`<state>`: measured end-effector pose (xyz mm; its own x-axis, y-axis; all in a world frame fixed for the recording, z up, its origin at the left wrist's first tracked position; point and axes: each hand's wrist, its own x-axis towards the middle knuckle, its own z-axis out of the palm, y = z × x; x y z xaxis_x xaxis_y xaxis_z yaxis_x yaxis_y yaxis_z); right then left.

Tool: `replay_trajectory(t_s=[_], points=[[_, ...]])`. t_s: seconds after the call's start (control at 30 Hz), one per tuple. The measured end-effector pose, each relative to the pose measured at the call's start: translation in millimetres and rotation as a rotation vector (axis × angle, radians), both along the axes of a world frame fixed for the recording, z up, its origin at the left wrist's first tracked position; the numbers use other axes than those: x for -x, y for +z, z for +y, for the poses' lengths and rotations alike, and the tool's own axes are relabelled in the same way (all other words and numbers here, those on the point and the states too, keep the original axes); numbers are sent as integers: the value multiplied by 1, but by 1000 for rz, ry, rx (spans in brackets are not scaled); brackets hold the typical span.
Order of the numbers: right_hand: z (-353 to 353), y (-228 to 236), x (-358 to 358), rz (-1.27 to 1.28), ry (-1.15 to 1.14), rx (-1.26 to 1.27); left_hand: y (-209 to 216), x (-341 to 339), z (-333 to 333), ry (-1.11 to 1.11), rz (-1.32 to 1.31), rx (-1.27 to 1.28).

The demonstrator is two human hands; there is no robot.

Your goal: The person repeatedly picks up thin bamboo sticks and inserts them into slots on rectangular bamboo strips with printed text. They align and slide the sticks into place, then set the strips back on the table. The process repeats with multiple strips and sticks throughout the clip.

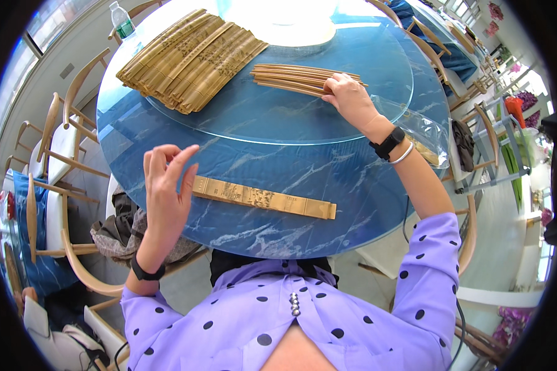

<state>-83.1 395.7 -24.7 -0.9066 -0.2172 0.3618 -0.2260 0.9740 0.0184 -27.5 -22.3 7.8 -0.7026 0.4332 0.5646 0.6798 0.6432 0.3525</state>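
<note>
My right hand (351, 102) reaches out over the glass turntable, fingers pinched on the right end of a pile of brown wooden chopsticks (291, 76). How many chopsticks it grips is hidden. My left hand (167, 180) is raised at the left end of a flat gold paper sleeve (266, 198), fingers apart and holding nothing. The sleeve, with dark print, lies nearly crosswise on the table in front of me. At the far left, a wide overlapping stack of similar gold paper sleeves (192, 59) rests partly on the turntable.
The round table (353, 179) has a blue marbled top and a raised glass turntable (278, 127). A clear plastic bag (424, 133) with gold pieces lies at its right. A water bottle (122, 20) stands at the far left edge. Wooden chairs (65, 133) surround the table.
</note>
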Motion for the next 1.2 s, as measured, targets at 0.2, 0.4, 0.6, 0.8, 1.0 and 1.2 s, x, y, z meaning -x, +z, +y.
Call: replay_trajectory(t_s=[0.2, 0.4, 0.6, 0.8, 1.0, 1.2], points=[[-1, 15, -12, -144, 60, 97, -55, -75, 11, -40, -179, -131], [-3, 22, -19, -213, 71, 145, -77, -90, 24, -30, -193, -202], [-5, 19, -16, -204, 82, 147, -72, -88, 30, -36, -186, -224], [-6, 5, -14, 52, 146, -394, -73, -89, 33, -68, -146, -229], [-18, 9, -24, 156, 176, -585, -74, -90, 32, -86, -116, -235], [-14, 7, -22, 40, 116, -505, -71, -92, 33, -116, -110, -231]])
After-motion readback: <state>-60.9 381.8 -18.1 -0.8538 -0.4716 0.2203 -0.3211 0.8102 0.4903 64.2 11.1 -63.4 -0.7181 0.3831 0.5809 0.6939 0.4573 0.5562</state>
